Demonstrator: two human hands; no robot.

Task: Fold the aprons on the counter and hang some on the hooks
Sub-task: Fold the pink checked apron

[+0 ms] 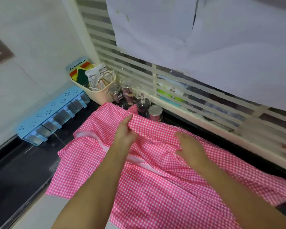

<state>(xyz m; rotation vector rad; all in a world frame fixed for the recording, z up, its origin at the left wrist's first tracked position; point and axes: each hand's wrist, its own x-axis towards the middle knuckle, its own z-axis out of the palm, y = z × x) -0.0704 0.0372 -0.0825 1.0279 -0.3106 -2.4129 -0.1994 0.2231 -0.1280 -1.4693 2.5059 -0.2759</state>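
Left hand (125,129) pinches a raised fold of a pink-and-white gingham cloth apron (163,187) between thumb and curled fingers, lifting that fold off the cloth beneath. Right hand (191,150) lies back-up on the apron, its fingers bent down and gripping a crease in the cloth; the fingertips are blurred.

The apron is thin, rumpled and checked in small squares, with a plain pale pink band showing where the edge turns over. It lies spread on the dark glossy table (23,171) just in front of the white slatted window grille (139,70). Its long axis runs roughly parallel to the grille's sill, from the far left to the near right. The narrow, gathered end under the left hand points at the left end of the grille, and the wide end fans out to the near right and over the table's front edge.

4 glass jars (142,103) stand against the foot of the grille, touching the apron's far edge. A cream plastic basket (99,95) sits at the grille's left end. A packet in it carries print too small to read, and the dark lettering on the blue card behind it cannot be read either. A pale blue plastic drawer rack (51,116) stands left of the grille, along the wall. A white cloth (205,38) hangs across the upper part of the grille.
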